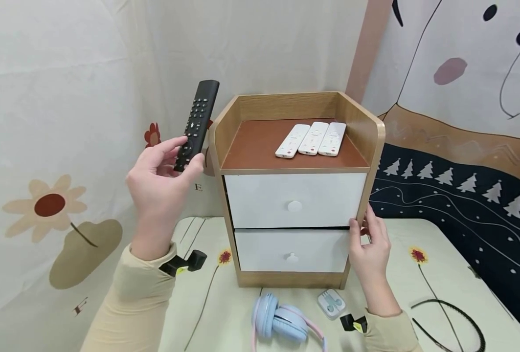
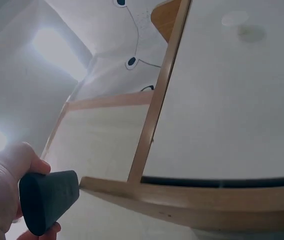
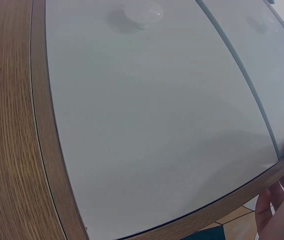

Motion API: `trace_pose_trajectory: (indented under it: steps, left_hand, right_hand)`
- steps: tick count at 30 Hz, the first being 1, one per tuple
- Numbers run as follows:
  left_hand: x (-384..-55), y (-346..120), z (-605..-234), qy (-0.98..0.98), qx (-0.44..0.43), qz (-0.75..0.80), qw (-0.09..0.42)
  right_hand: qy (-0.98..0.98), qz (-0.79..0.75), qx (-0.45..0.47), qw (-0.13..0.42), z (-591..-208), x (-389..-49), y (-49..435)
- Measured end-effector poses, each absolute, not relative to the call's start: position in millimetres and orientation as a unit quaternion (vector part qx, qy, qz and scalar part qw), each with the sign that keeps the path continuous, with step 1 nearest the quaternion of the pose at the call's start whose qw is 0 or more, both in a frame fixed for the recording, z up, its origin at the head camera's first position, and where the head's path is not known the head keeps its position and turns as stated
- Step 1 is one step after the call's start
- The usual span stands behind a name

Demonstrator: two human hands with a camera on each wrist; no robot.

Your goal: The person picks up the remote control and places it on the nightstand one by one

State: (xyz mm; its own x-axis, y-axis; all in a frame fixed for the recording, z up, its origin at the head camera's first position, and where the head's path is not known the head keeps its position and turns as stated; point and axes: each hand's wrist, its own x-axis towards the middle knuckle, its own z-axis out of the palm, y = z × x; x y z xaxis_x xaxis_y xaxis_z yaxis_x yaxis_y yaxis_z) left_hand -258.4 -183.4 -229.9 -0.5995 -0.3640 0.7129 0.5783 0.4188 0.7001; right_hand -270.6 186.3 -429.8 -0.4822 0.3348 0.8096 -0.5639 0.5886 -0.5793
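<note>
A black remote control [image 1: 199,117] is gripped near its lower end by my left hand [image 1: 160,183], raised beside the upper left of a small wooden cabinet [image 1: 292,279]. The left wrist view shows the end of the remote [image 2: 49,200] between thumb and fingers, close to the cabinet's edge. My right hand [image 1: 372,247] holds the cabinet's right side, thumb at the front near the gap between two white drawers and fingers round the side panel. Three white remotes [image 1: 314,139] lie side by side on the brown top shelf. Both drawers, the upper one [image 1: 260,200] and the lower one [image 1: 260,250], are closed.
Blue headphones [image 1: 282,320] lie in front of the cabinet, beside a small clear case with earphones [image 1: 331,303]. A black cable-like loop [image 1: 473,322] lies at the right on the flowered cloth [image 1: 224,313]. Printed fabric hangs behind.
</note>
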Motion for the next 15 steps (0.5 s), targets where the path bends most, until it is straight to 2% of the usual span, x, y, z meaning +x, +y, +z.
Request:
trace_pose_trajectory:
  steps: [7,15]
  left_hand:
    - [-258,-167,-233,-0.716,-0.141,-0.492,0.475]
    - [-255,-148,-229,-0.720,-0.178,-0.445,0.502]
  right_hand:
    - [-0.737,0.449,0.075,0.500,-431,-271,187]
    - [-0.735,0.449,0.078,0.502,-431,-272,188]
